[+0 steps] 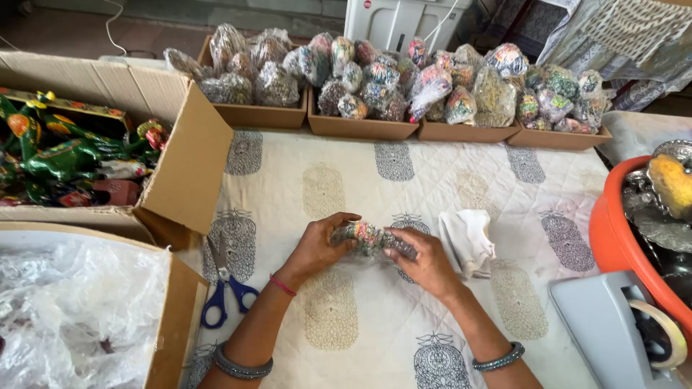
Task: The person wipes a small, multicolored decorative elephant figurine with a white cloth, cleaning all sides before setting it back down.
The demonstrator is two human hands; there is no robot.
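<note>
Both my hands meet at the middle of a quilted printed cloth (346, 317). Between them lies a small colourful painted figure wrapped in clear plastic (369, 238). My left hand (317, 248) grips its left end and my right hand (425, 261) grips its right end, pressing the plastic against the cloth. A crumpled white cloth (467, 239) lies just right of my right hand. Blue-handled scissors (225, 292) rest left of my left wrist.
Several shallow cardboard trays (360, 128) of plastic-wrapped painted figures line the far edge. An open carton (189, 155) of green painted figures stands at left, another carton (173, 317) with plastic sheeting at near left. A grey tape dispenser (613, 324) and an orange tub (613, 238) are at right.
</note>
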